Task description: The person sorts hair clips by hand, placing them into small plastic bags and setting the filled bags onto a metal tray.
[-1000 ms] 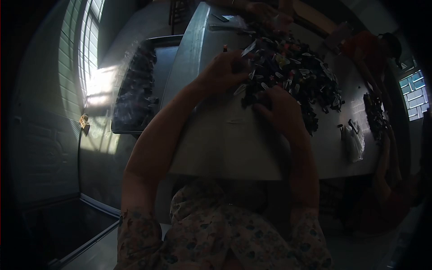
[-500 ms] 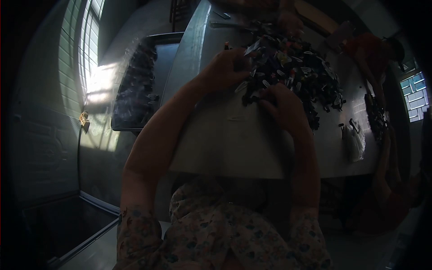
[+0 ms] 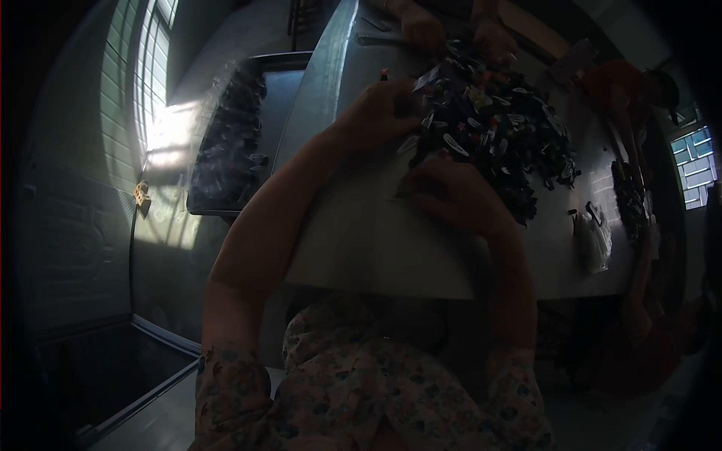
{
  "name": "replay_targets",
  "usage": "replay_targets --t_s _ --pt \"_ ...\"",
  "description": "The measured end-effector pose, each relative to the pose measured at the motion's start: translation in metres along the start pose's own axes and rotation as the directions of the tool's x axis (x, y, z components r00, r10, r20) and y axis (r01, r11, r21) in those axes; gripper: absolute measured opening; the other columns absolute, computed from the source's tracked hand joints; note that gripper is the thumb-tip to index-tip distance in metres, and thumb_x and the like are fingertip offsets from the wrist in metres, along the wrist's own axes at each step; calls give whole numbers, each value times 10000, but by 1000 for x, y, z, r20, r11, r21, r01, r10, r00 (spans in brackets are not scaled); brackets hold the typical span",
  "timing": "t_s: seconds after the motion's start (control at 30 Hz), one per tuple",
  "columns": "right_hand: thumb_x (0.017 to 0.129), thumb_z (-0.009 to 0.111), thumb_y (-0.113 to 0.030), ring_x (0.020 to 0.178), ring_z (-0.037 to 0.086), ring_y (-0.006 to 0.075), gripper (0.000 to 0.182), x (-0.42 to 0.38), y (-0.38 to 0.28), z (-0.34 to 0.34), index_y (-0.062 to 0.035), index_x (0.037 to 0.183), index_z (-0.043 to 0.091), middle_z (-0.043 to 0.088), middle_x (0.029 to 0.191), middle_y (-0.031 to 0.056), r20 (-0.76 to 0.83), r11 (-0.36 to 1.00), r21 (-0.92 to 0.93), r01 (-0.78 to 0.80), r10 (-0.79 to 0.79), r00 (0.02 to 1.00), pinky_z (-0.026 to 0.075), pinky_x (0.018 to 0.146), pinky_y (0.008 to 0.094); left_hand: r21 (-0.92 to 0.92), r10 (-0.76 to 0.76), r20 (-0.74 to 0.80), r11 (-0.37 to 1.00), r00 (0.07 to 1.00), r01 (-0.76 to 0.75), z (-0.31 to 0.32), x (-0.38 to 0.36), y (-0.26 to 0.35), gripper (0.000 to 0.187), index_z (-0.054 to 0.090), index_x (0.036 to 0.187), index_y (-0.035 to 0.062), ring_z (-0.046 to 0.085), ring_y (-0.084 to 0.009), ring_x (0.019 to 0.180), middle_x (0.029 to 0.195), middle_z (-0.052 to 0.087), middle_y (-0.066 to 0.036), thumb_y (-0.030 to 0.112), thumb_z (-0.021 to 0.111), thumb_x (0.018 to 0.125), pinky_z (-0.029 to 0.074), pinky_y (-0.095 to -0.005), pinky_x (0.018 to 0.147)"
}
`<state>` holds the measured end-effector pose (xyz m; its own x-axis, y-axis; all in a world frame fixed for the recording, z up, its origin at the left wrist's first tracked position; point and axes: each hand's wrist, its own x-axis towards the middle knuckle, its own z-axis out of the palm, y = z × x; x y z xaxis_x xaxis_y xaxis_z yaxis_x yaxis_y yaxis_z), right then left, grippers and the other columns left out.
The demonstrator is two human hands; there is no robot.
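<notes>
A person in a flowered shirt leans over a grey metal surface (image 3: pixel 361 240) in a dim room, both bare arms stretched forward to a big heap of small dark hair clips (image 3: pixel 492 128), some pale or coloured, which lies on the far half of the surface. The left hand (image 3: pixel 380 113) rests at the heap's near left edge, fingers curled over a few clips; whether its grip is clamped on one cannot be told in the gloom. The right hand (image 3: pixel 451 197) lies palm down at the heap's near edge, fingers bent onto the surface beside a lone clip, and its grip is likewise hidden. The step in hand looks like sorting or picking single clips out of the pile; the next move would call for a fine pinch to free one clip without dragging its neighbours. To the left stands a tray (image 3: pixel 233 150) of dark pieces. At the far end, another person's hands (image 3: pixel 421 30) work the same heap.
</notes>
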<state>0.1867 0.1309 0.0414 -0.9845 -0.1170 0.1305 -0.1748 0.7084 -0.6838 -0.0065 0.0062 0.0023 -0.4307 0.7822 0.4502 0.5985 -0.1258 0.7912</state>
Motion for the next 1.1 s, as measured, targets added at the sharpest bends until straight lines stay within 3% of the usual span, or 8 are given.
replay_targets --t_s 0.13,0.27,0.37,0.57,0.63,0.67,0.73,1.1 --pt "827 668 -146 862 665 295 138 0 -1 2 -52 927 658 660 916 131 14 975 -194 106 -106 994 525 770 394 -28 -13 4 1000 1000 13 0 1 0 298 580 1114 -2 639 -93 887 1015 682 -39 46 703 847 531 -293 827" --pt "830 652 -158 860 653 305 134 -1 -7 -1 -61 923 657 644 888 118 32 976 -210 50 -45 998 520 778 399 7 -19 40 1000 999 19 1 1 3 299 586 1119 -3 647 -105 907 945 688 -27 50 704 849 530 -302 852" --pt "828 663 -128 841 647 300 122 -1 -5 -10 -67 933 655 632 883 103 -11 956 -232 182 -189 982 515 779 383 22 -6 44 1000 999 5 2 1 3 294 596 1114 -1 648 -113 896 927 689 -30 61 705 848 526 -306 853" --pt "807 712 -33 863 639 247 145 -4 -13 -33 -69 944 680 627 919 86 -445 984 130 -122 168 880 516 737 337 160 10 41 987 999 -16 7 -2 21 363 608 1153 27 669 -218 851 912 689 -108 102 718 815 519 -353 785" --pt "807 733 -48 880 634 243 157 -3 -17 -32 -80 959 703 630 918 74 -596 987 -141 -80 -20 802 523 727 350 214 24 46 976 999 -33 10 -4 31 382 610 1161 37 688 -285 840 902 691 -145 111 716 801 519 -385 743" --pt "807 733 -48 880 634 243 157 -2 -13 -31 -80 959 703 630 918 74 -597 987 -141 -82 -18 802 523 727 350 171 56 54 983 997 -64 11 -5 36 388 604 1175 39 687 -293 846 919 694 -148 105 704 806 520 -387 749" --pt "802 744 -71 883 635 253 180 0 -5 -27 -84 979 716 632 915 66 -586 879 -474 -42 -280 760 527 750 369 129 86 61 987 994 -93 15 -5 37 393 599 1189 41 687 -302 852 935 697 -151 99 692 812 520 -390 755" --pt "794 760 -74 860 645 251 196 2 -1 -23 -65 984 716 652 940 70 -600 847 -530 39 -407 688 540 771 353 95 56 195 993 979 -76 19 -4 40 487 555 1279 30 689 -259 909 993 693 -140 103 700 819 533 -376 806"
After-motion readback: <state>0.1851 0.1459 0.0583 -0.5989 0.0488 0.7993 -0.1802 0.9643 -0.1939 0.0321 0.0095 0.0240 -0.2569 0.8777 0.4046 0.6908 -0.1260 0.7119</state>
